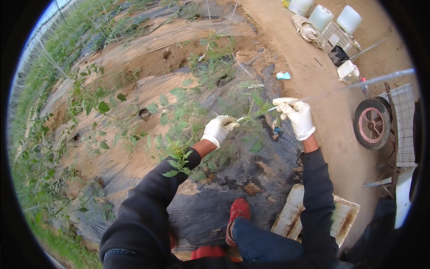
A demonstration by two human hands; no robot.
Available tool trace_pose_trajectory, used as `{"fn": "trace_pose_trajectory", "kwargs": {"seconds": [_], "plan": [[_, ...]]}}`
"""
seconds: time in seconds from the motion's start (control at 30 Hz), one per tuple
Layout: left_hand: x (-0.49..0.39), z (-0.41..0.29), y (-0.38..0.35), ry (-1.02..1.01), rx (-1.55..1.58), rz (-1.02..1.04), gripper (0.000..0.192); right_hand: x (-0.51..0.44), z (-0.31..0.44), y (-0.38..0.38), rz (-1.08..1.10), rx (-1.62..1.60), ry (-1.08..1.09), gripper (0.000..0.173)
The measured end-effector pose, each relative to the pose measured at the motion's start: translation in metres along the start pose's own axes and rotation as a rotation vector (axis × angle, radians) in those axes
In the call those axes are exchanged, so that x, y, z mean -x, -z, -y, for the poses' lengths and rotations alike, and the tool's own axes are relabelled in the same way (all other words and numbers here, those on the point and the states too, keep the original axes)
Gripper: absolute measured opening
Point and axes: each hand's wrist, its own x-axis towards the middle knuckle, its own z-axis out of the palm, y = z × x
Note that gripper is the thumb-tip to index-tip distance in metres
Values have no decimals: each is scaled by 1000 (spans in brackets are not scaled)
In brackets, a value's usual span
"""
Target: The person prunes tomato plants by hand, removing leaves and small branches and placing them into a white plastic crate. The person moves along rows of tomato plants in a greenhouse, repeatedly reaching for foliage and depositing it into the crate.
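Note:
My left hand (220, 129), in a white glove, has its fingers closed at the stem of a green tomato plant (188, 111), beside a small white piece (240, 119) on the stem. To the right, my right hand (294, 112), also gloved in white, pinches a thin, pale strand or stick whose end points at the plant's leaves; its exact kind is unclear. Leafy shoots lie between the two hands, partly blurred. Another leafy sprig (179, 164) crosses my left sleeve.
Black plastic mulch film (208, 208) with soil covers the bed. Tomato plants (80, 90) grow at left. At right are a wheelbarrow's wheel (372, 124), a plastic crate (341, 38), translucent jugs (349, 19) and a dirt path (336, 141). A stained white box (289, 215) sits near my foot.

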Motion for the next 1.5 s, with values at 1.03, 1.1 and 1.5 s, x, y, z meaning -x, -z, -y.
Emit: {"fn": "trace_pose_trajectory", "kwargs": {"seconds": [1.03,1.1,1.5], "plan": [[294,-17,7,-38,-333,635,22,131,173,-329,912,-91,487,139],[301,-18,8,-125,-253,641,18,138,210,-383,1086,-142,597,153],[256,-66,111,81,-261,228,24,395,363,-407,2362,-1096,857,85]]}}
